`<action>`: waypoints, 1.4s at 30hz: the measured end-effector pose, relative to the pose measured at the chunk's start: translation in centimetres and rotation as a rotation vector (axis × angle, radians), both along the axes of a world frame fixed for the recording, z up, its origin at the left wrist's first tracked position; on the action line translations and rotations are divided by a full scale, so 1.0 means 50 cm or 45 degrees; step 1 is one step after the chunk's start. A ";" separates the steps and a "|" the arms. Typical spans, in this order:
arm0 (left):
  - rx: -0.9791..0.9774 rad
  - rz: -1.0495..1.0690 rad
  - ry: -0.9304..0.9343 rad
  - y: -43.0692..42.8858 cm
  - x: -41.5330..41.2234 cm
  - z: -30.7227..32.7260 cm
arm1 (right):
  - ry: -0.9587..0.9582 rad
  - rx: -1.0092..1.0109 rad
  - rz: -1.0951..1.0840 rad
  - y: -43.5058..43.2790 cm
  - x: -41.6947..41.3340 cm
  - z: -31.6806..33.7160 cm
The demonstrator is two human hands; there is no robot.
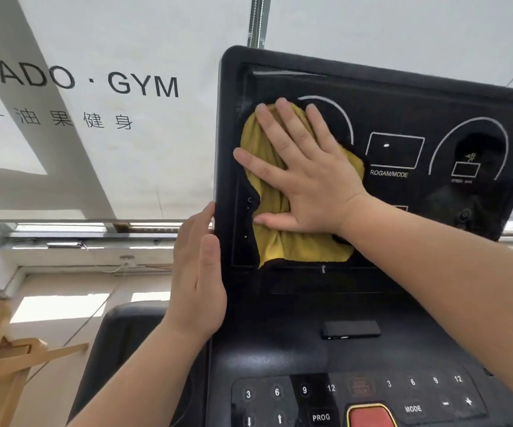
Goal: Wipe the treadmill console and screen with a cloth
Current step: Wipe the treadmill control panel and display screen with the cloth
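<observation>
Risk: your yellow cloth [275, 241] is bunched, so parts of the screen [403, 118] may be skipped or streaked. A hard push could also rock the panel if your left hand [199, 285] slips off its left edge, which it braces with straight fingers held together.

Position: the cloth lies on the screen's left part, under your right hand [304, 180], whose fingers are spread and pressing flat. Its lower folds hang free below the thumb.

Console keypad [356, 392]: below, no cloth on it.

Cloth [282, 245]: yellow fabric, soft napped pile.
Screen [403, 103]: black, glossy, reflective.
Console [279, 349]: black plastic, matt, smooth.
Red button [370, 418]: plastic, slight gloss.
Chair [12, 355]: pale wood, smooth.
Window rail [64, 238]: grey metal.
</observation>
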State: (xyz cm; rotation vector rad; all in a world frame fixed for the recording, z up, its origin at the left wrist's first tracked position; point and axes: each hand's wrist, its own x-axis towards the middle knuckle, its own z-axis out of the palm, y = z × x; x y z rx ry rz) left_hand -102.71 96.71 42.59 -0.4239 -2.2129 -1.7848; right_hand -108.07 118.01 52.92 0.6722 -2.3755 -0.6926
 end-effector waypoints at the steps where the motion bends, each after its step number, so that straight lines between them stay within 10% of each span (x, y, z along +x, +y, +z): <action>1: -0.004 0.009 0.009 0.001 0.003 -0.006 | -0.021 0.009 0.026 -0.002 0.012 -0.025; 13: -0.289 0.092 -0.016 0.032 0.039 0.000 | -0.126 0.010 0.122 -0.001 0.086 -0.162; 25: -0.551 0.122 -0.008 0.021 0.034 0.024 | 0.030 -0.060 -0.076 0.093 -0.010 0.086; 42: -0.699 0.387 0.095 0.126 0.051 -0.022 | -0.116 -0.111 0.090 0.120 0.136 -0.206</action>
